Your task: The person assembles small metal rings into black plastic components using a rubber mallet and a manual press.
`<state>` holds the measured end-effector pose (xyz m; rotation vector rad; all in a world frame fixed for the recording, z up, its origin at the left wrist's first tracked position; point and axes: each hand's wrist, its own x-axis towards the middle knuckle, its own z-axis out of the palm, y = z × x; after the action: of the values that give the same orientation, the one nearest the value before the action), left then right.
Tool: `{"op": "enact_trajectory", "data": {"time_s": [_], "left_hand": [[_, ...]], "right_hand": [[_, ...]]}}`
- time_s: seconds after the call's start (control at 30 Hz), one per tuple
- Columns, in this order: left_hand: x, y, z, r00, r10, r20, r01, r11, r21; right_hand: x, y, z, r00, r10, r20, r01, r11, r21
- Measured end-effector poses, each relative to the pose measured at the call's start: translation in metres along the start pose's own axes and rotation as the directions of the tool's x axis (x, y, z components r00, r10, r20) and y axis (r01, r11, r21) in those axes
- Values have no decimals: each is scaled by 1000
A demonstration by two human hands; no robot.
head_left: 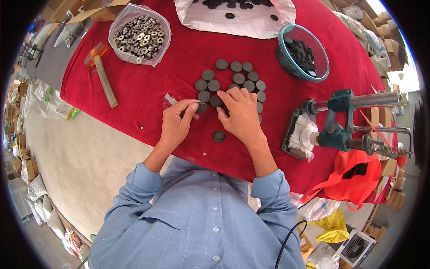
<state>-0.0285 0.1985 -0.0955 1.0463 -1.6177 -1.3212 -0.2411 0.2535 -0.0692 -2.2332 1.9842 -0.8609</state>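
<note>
Several black round caps (213, 85) lie grouped on the red cloth, mostly flat side up. My left hand (177, 121) is closed in a pinch at the group's near left, with a black cap (202, 107) at its fingertips. Over the near side of the group, my right hand (242, 112) has its fingers bent and apart. Its thumb and index finger are beside another cap (216, 101), and its fingers partly cover the caps beneath. Closer to me, a single cap (218, 136) lies with its recessed side up.
A clear bag of metal rings (139, 38) and a wooden-handled mallet (105, 83) are at left. A white sack (201, 20) with black pieces lies at the back. At right are a teal basket (281, 54) of black pieces, a green hand press (340, 119) and a red bag (349, 172).
</note>
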Motion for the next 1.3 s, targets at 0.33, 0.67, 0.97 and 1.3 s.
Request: {"op": "enact_trajectory", "data": {"time_s": [0.33, 0.67, 0.97, 1.3], "left_hand": [[22, 20, 28, 989, 129, 77, -124, 990, -69], [0, -3, 7, 794, 376, 477, -605, 415, 680], [2, -3, 9, 788, 402, 466, -605, 369, 706], [1, 1, 13, 783, 435, 445, -618, 455, 642]], "right_hand": [[12, -3, -31, 946, 303, 118, -303, 686, 661], [70, 140, -125, 620, 692, -369, -215, 603, 768], [47, 137, -124, 638, 748, -184, -164, 365, 916], [-82, -32, -25, 824, 445, 351, -524, 362, 771]]}}
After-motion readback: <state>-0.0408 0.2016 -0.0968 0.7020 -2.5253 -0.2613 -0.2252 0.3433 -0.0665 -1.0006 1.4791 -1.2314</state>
